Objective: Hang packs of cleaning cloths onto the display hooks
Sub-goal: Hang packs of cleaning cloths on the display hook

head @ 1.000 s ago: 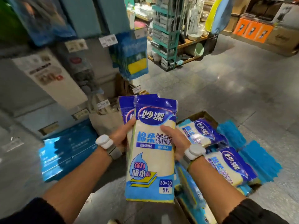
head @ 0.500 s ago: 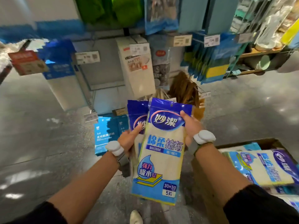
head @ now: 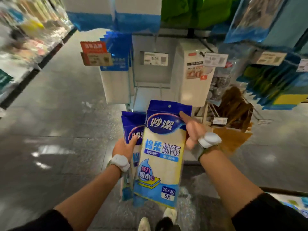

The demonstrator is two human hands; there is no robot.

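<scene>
You held the front pack upright by its upper right edge, right hand pinching it, thumb on the face. Left hand gripped the spare packs just behind, thumb across them. All were in mid-air before the rack, below the 9.99 tag, none hung. Step judged: carry to hook. Next move calls for raising the pack and lining its hole with a hook tip; hook itself not discernible.

Front pack: deep blue header, cream cloth showing through, pale blue base with a yellow-and-blue layered-sheet graphic. Rear pack has the same deep blue top. My wrist bands are white, my sleeves black. Upper centre of the frame, hanging goods in bright green.
</scene>
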